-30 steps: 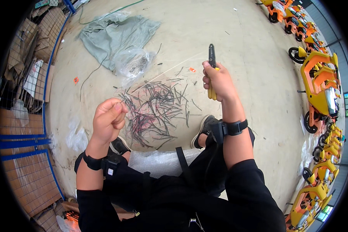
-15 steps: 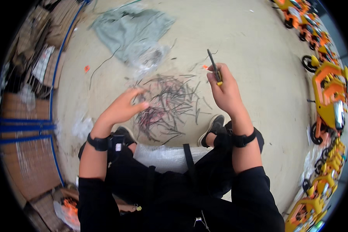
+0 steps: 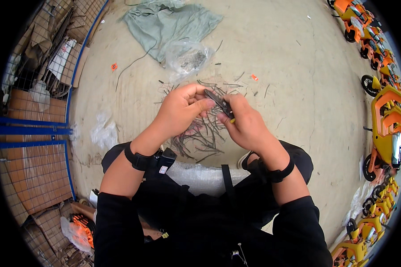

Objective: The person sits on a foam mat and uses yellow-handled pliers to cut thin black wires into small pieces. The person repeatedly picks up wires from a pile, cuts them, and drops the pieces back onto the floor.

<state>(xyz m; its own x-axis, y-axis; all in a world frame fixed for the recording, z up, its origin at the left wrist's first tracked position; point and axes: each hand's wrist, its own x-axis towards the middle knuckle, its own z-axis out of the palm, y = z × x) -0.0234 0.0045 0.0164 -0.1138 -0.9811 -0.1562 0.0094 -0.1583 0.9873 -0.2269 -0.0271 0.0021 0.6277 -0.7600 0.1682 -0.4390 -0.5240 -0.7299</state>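
My right hand point(image 3: 246, 121) is closed around a black-and-yellow utility knife point(image 3: 218, 102), which points up and left toward my other hand. My left hand point(image 3: 182, 109) meets its front end, thumb and fingers pinched together; what sits between those fingertips is too small to make out. Below both hands, a loose heap of thin dark wire pieces point(image 3: 205, 135) lies on the floor, with reddish bits among them. The hands hide part of the heap.
Beyond the heap lie a clear plastic bag point(image 3: 187, 60) and a grey-green cloth point(image 3: 169, 26). Crumpled plastic film point(image 3: 104, 131) rests at left, near a blue-framed mesh cage point(image 3: 33, 120) of cardboard. Yellow-and-orange small bikes point(image 3: 387, 115) line the right. Bubble wrap point(image 3: 196, 175) is between my legs.
My right hand has come down and left with the knife. My left hand has moved right and up, its fingers going from spread to pinched, and both hands now meet over the heap.
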